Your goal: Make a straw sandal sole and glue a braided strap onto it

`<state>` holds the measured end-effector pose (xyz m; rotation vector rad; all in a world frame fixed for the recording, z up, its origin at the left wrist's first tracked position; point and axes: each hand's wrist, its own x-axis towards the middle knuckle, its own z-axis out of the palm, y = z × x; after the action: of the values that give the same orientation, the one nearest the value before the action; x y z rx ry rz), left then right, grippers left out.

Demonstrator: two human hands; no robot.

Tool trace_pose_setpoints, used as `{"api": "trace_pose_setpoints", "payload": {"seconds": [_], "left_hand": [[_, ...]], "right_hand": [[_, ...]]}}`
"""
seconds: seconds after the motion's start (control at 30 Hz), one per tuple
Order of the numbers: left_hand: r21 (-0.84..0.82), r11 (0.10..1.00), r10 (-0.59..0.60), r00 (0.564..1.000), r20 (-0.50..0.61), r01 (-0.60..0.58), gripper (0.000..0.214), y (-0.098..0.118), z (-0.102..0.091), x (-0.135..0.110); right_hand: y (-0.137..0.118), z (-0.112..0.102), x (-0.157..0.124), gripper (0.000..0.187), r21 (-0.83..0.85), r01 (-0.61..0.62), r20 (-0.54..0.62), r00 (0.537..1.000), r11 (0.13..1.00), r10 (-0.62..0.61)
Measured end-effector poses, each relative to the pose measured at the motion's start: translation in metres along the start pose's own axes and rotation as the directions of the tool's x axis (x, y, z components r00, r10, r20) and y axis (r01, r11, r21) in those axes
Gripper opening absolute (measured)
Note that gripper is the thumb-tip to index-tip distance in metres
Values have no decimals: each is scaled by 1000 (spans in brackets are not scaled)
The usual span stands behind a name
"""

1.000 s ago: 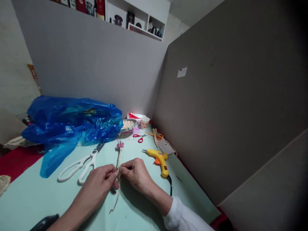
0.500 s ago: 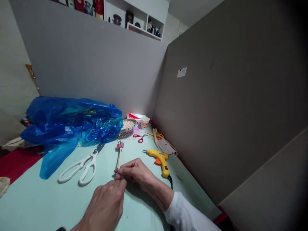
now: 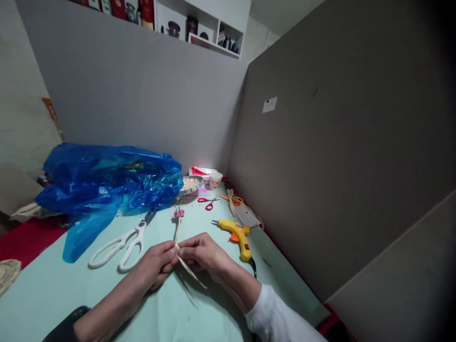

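A pale, straw-like fibre strand (image 3: 178, 229) runs from a pink binder clip (image 3: 178, 213) toward me over the table. My left hand (image 3: 158, 263) pinches it from the left side. From the right, my right hand (image 3: 203, 254) pinches it at the same spot, the fingertips of both hands meeting. A loose tail of the strand hangs out below the hands toward the lower right. White-handled scissors (image 3: 130, 244) lie to the left of my left hand. Right of my right hand lies a yellow glue gun (image 3: 237, 235) with an orange trigger.
A blue plastic bag (image 3: 110, 180) covers the back left. Behind the clip stand a woven basket (image 3: 192, 185) and a paper cup (image 3: 215, 180). Small red scissors (image 3: 209, 203) and orange-handled scissors (image 3: 237, 200) lie nearby. Grey partitions (image 3: 320, 166) border the table.
My left hand has shifted up and turned, now meeting the right hand higher on the strand. The loose tail now shows below the hands. My right hand has barely moved.
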<state>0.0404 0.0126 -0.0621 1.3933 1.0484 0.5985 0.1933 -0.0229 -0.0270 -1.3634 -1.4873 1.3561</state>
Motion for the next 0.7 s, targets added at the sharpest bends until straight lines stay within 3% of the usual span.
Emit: {"api": "trace_pose_setpoints", "payload": {"seconds": [0.13, 0.23, 0.37, 0.57, 0.7], "left_hand": [[-46, 998, -46, 998, -38, 45, 44, -1, -3, -6], [-14, 1000, -23, 995, -99, 22, 40, 0, -3, -8], [26, 1000, 4, 992, -128, -1, 42, -3, -2, -4], [-28, 998, -52, 992, -113, 49, 31, -3, -3, -5], [-86, 995, -52, 994, -92, 44, 35, 3, -3, -10]], "right_hand": [[-4, 0, -7, 22, -356, 88, -63, 991, 931, -117], [-8, 5, -15, 23, -598, 95, -123, 970, 796, -208], [-9, 12, -22, 25, -779, 70, -113, 962, 623, -249], [-10, 18, -28, 20, -891, 240, 113, 939, 385, -326], [-9, 22, -31, 24, -858, 445, 347, 870, 256, -349]]}}
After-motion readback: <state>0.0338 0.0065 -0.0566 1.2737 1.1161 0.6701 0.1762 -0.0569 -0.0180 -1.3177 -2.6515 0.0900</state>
